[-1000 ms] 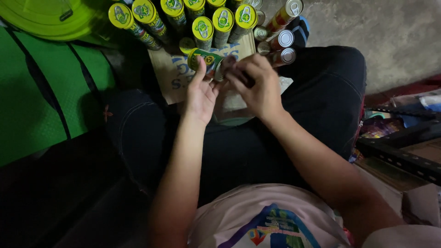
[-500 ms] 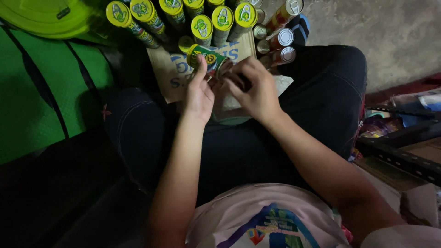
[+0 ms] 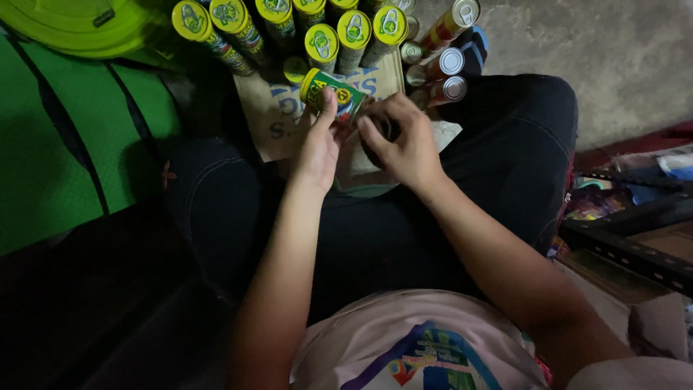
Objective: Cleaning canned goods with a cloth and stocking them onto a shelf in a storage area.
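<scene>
Person seated, dark trousers, both hands working over the lap. Left hand (image 3: 317, 148) is curled around a small green and yellow labelled tin can (image 3: 333, 94), lying on its side, thumb up along the can's near edge; the can sits just beyond the fingertips, above the knuckles. Right hand (image 3: 404, 141) is loosely curled, fingers bent inward beside the can's right end; whether it grips the can or only touches it, cannot tell. Under both hands: a tan printed paper sack (image 3: 278, 119) spread over the knees. Beyond it, a row of upright yellow-lidded cans (image 3: 321, 40), and silver-topped cans (image 3: 449, 65) to the right. Green plastic crate (image 3: 65, 159) at left.
</scene>
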